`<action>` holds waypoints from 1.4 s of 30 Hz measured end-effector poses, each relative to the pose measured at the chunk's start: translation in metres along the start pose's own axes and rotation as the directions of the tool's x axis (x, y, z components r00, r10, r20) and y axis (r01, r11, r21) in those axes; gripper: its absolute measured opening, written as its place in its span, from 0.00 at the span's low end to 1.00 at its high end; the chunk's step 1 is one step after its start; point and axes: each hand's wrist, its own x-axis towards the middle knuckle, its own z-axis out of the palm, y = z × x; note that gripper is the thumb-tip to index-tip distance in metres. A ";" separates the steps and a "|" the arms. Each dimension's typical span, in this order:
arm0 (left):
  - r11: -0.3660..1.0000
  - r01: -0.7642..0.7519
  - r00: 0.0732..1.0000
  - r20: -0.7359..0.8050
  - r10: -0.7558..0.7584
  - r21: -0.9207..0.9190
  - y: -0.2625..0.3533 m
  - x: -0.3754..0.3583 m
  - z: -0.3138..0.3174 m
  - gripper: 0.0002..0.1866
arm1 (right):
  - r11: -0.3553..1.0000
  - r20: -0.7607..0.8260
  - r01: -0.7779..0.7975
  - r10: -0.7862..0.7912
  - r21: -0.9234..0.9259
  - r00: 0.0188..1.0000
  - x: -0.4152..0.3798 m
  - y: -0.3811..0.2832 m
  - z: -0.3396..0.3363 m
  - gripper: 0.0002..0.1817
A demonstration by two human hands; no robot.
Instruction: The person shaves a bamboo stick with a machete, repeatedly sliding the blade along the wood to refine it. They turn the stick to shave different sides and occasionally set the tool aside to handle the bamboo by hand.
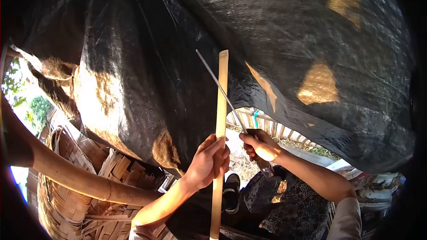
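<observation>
My left hand (pixel 208 162) is wrapped round a long, flat strip of bamboo (pixel 222 98), gripping it below its middle. The strip stands nearly upright, and its lower end runs out of the bottom of the view. In my right hand (pixel 261 145) is the handle of a knife (pixel 221 88), its long, narrow blade seen almost edge-on. The blade slants up to the left and crosses the strip in this view, with the tip beyond its left side. Below my right fist the butt of the handle sticks out.
A black tarp (pixel 275 31) hangs across the top and middle. At left, a thick bamboo pole (pixel 95 184) passes in front of woven bamboo baskets (pixel 55 200). Dark patterned cloth (pixel 296 209) and a shoe (pixel 231 186) show below; a slatted fence (pixel 284 130) stands behind.
</observation>
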 end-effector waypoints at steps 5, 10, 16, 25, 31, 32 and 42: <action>0.985 0.068 0.998 -0.007 -0.068 0.160 -0.028 0.003 0.001 0.21 | 0.956 0.088 -0.171 0.154 0.239 0.984 -0.004 0.001 -0.007 0.33; 0.988 0.124 0.992 0.007 -0.126 0.096 -0.027 0.010 0.012 0.22 | 0.998 -0.018 -0.049 0.049 -0.033 0.999 0.000 0.014 -0.014 0.35; 0.989 0.147 0.988 0.045 -0.147 0.007 -0.024 0.014 0.016 0.22 | 0.590 0.178 0.343 -0.321 -0.731 0.930 -0.018 -0.027 -0.026 0.25; 0.996 0.079 0.996 0.022 -0.081 0.046 -0.024 0.012 0.032 0.25 | 0.244 0.239 0.351 -0.393 -0.904 0.888 -0.018 -0.036 -0.044 0.39; 0.995 0.075 0.995 -0.074 -0.070 0.070 -0.026 0.012 0.042 0.22 | 0.342 0.004 0.181 -0.458 -0.922 0.889 0.003 -0.030 -0.066 0.36; 0.995 0.093 0.993 -0.077 -0.090 0.045 -0.025 0.013 0.044 0.22 | 0.389 0.019 0.215 -0.451 -0.896 0.892 0.003 -0.026 -0.067 0.35; 0.996 0.068 0.980 -0.191 -0.054 0.066 -0.020 0.031 0.043 0.21 | 0.260 0.188 0.314 -0.413 -0.913 0.891 0.007 -0.022 -0.069 0.40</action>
